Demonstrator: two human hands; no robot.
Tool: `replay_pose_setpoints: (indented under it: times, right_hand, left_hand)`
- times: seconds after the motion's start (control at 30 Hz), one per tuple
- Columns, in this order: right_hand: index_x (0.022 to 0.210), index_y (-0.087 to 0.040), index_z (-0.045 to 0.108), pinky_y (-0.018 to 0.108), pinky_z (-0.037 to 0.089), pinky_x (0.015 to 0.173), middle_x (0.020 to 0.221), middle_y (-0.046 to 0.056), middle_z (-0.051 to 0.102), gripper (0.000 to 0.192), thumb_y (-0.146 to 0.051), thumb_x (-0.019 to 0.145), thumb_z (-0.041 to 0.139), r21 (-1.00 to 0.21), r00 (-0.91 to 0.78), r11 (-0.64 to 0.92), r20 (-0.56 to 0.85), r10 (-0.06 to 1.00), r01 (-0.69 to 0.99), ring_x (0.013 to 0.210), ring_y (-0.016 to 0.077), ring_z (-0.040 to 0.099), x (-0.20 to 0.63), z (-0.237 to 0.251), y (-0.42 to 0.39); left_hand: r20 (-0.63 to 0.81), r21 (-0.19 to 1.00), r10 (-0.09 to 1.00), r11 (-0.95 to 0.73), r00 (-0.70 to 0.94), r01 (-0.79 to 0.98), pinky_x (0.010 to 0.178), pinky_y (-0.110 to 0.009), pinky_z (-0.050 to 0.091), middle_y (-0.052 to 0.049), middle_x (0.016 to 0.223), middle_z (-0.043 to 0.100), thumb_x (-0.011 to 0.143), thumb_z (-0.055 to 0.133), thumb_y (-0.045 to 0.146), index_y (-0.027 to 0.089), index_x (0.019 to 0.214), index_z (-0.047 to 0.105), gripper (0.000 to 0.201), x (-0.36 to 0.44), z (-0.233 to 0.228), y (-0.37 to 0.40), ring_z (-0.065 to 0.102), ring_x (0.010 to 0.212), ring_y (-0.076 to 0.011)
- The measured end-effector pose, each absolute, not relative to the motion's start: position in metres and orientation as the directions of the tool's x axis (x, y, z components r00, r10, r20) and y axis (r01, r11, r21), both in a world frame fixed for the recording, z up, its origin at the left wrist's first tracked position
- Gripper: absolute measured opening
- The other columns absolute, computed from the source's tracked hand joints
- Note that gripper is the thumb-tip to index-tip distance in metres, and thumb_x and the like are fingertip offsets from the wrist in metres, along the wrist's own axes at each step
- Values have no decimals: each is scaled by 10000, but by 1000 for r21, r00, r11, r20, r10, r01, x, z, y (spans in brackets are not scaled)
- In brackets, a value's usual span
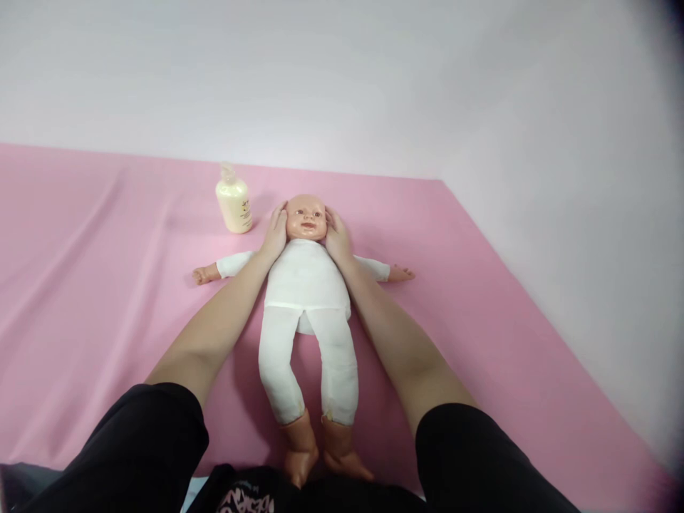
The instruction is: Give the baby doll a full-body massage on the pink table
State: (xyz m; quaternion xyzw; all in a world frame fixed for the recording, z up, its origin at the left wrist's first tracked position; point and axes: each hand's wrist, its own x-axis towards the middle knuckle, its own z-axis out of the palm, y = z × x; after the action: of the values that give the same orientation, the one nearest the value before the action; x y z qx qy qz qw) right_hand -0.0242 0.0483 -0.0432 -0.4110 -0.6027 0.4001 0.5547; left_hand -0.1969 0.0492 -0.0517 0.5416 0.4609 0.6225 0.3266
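Observation:
A baby doll point(306, 274) in white clothes lies face up on the pink cloth, its feet toward me and its arms stretched out sideways. Against the left side of its head rests my left hand point(275, 231), with the fingers extended and flat along it. My right hand point(338, 234) touches the opposite side of the head in the same way, fingers stretched out. The doll's face shows between my two palms. Both my forearms pass over the doll's upper arms and hide part of them.
A pump bottle point(235, 206) of pale yellow liquid stands upright to the left of the doll's head. The pink cloth point(470, 320) covers the table and has creases on the left. Behind and to the right are plain pale walls point(320, 78).

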Motion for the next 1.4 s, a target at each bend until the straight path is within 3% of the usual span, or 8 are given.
replay_pose_setpoints:
  times: [0.13,0.23,0.37,0.47,0.9,1.13,1.27,1.4]
  right_hand:
    - [1384,-198,570,440,326,1270,1492,109,585,735,-737,919,389,-940,-3,327,328,945,102,1425,239,512,-25,-30,36]
    - [1483,-196,485,420,244,1311,1595,98,470,908,-845,857,376,-942,-41,301,299,954,150,1525,243,386,-25,-24,27]
    - [1581,-249,343,460,145,1335,1657,62,372,1070,-882,745,553,-944,-130,253,229,965,210,1591,269,243,-24,-20,21]
    - [1608,-245,281,485,143,1335,1664,70,358,1124,-855,726,616,-945,-148,241,212,966,223,1590,287,244,-23,-19,20]
    - [1604,-226,296,441,124,1342,1694,54,293,1085,-921,781,425,-944,-135,262,239,962,200,1607,243,188,-24,-21,22]
    - [1566,-250,388,391,212,1326,1634,37,423,929,-866,891,218,-932,-144,311,288,947,187,1550,187,340,-25,-24,27]
    - [1543,-210,428,406,259,1308,1595,65,481,914,-835,917,199,-945,-93,290,279,956,148,1518,196,400,-26,-25,28]
    - [1521,-270,447,449,377,1252,1595,27,483,784,-770,940,285,-973,-70,220,215,974,74,1480,198,454,-25,-27,30]
  left_hand:
    - [393,917,899,-367,-193,157,1281,-404,284,-101,1543,519,1001,345,686,220,1439,524,664,-196,-45,37,432,1490,-233]
    - [424,890,896,-385,-135,244,1297,-427,232,-124,1601,448,904,520,743,225,1484,475,779,-195,-36,24,373,1525,-284]
    - [427,868,900,-380,-88,320,1292,-490,220,-208,1607,404,745,728,738,164,1520,411,1014,-194,-26,14,347,1527,-361]
    - [413,876,906,-366,-94,315,1289,-511,210,-210,1604,402,751,732,722,172,1517,405,998,-193,-23,13,340,1529,-367]
    - [430,874,900,-393,-76,284,1304,-454,178,-171,1625,384,841,520,826,200,1517,402,929,-195,-30,18,315,1547,-315]
    - [427,880,901,-395,-77,264,1310,-403,173,-155,1633,380,865,407,858,198,1524,410,934,-196,-31,21,296,1561,-280]
    - [407,901,906,-378,-113,210,1303,-392,205,-126,1635,385,921,343,815,215,1520,418,851,-196,-40,31,306,1560,-244]
    - [406,912,901,-386,-154,141,1285,-394,265,-101,1613,422,953,328,769,235,1490,456,769,-198,-54,47,355,1537,-225]
